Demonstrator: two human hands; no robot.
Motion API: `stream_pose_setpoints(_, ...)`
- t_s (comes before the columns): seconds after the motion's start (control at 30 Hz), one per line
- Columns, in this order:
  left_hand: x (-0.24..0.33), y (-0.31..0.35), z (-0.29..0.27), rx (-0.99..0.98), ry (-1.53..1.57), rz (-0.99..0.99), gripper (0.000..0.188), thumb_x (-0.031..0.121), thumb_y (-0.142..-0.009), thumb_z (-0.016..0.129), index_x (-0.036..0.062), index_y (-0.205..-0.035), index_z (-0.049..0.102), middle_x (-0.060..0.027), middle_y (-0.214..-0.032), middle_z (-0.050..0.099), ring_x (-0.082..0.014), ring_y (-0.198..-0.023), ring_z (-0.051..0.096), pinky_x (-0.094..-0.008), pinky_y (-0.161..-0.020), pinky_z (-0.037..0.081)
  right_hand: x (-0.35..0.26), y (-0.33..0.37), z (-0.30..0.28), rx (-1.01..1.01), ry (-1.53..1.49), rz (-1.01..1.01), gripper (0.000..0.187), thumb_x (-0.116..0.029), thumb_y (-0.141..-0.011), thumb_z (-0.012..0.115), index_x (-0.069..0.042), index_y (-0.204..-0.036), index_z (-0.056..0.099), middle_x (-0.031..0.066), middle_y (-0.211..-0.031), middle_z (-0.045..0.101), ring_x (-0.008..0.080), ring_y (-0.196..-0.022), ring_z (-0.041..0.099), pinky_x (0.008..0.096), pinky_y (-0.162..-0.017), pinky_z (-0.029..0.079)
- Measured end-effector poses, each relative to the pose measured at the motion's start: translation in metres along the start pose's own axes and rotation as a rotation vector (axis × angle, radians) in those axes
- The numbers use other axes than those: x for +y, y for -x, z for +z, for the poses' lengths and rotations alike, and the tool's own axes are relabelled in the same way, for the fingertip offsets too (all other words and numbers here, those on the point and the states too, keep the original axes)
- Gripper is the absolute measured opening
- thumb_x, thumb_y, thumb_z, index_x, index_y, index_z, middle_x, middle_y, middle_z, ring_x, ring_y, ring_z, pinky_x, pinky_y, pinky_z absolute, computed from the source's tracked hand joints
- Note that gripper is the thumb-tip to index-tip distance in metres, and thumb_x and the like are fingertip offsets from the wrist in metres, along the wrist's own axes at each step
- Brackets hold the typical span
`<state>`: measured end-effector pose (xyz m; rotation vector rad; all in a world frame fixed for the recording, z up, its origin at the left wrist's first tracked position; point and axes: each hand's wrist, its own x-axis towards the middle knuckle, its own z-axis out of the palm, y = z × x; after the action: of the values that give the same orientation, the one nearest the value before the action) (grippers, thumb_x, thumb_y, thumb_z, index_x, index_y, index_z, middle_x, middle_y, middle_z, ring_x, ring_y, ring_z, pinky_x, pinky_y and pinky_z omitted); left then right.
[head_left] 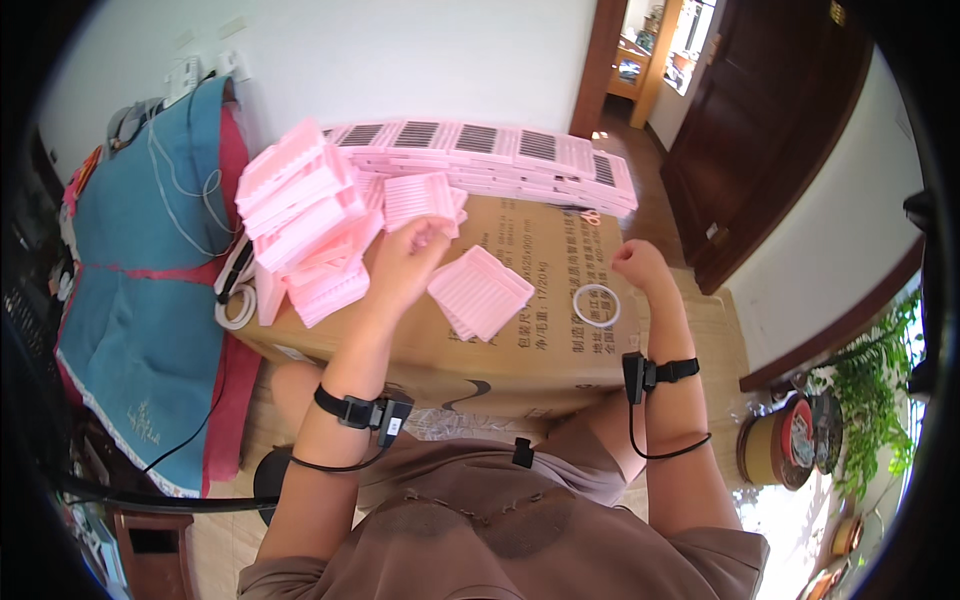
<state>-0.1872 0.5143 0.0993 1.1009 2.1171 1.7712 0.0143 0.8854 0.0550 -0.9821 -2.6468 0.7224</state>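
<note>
On a cardboard box (500, 360) in front of me lies a small stack of pink ridged trays (482, 292), its pieces slightly fanned. My left hand (415, 255) is closed with curled fingers, just left of this stack and in front of another pink ridged piece (418, 198). Whether it pinches anything cannot be made out. My right hand (643, 268) is closed like a fist over the right end of the box; what it holds, if anything, is hidden. Between that hand and the stack lies a white ring (597, 306), flat on the cardboard.
A tall, leaning pile of pink ridged pieces (305, 215) stands at the left. Along the back run stacked pink pieces with dark slots (470, 140). Small red-handled scissors (591, 218) lie near their right end. A blue-covered seat (150, 300) is left, potted plants (860, 390) right.
</note>
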Motion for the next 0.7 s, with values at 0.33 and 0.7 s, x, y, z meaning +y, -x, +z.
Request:
stream_pose_setpoints(0.33, -0.094, 0.028, 0.057, 0.153, -0.251, -0.074, 0.037, 0.017, -0.087, 0.070, 0.0019, -0.120, 0.068, -0.0208, -0.120, 0.065, -0.0356, -0.111, 0.064, -0.0448, -0.096, 0.050, 0.036, 0.008, 0.048, -0.063, 0.296, 0.095, 0.021, -0.026, -0.074, 0.079, -0.007, -0.083, 0.076, 0.0174, -0.091, 0.075, 0.0351, -0.083, 0.072, 0.0446, -0.075, 0.057)
stream_pose_setpoints(0.7, -0.110, 0.057, 0.043, 0.261, -0.437, -0.036, 0.035, 0.017, -0.086, 0.072, 0.0029, -0.118, 0.069, -0.0170, -0.113, 0.068, -0.0346, -0.109, 0.061, -0.0443, -0.097, 0.048, -0.019, -0.081, 0.053, 0.145, 0.349, -0.042, 0.023, -0.015, -0.094, 0.057, -0.005, -0.111, 0.069, 0.0178, -0.110, 0.074, 0.0352, -0.107, 0.070, 0.0470, -0.088, 0.057)
